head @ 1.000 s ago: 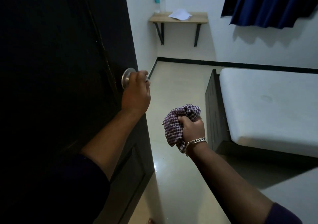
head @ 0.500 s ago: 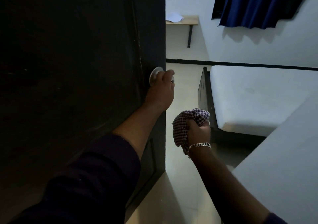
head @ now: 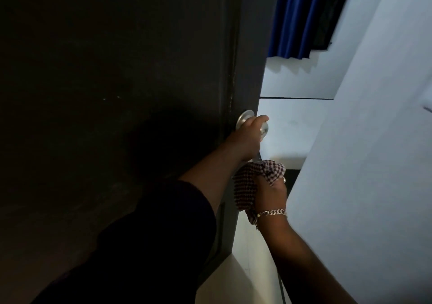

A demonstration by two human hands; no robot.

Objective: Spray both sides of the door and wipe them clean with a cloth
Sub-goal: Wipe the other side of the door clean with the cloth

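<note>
The dark door [head: 112, 74] fills the left and middle of the head view, its free edge running down near the centre. My left hand [head: 249, 137] is closed around the round metal door knob [head: 243, 117] at that edge. Just below it, my right hand [head: 271, 195], with a chain bracelet on the wrist, grips a bunched checked cloth [head: 251, 182] close to the door's edge. No spray bottle is in view.
A pale wall [head: 364, 163] stands close on the right, leaving a narrow gap beside the door. Through the gap I see a white bed [head: 287, 128], a blue curtain [head: 304, 16] and light floor [head: 254, 280].
The door has swung to the right, narrowing the opening; the shelf and most of the bed have dropped out of sight. My hands are closer together, still on knob and cloth.
</note>
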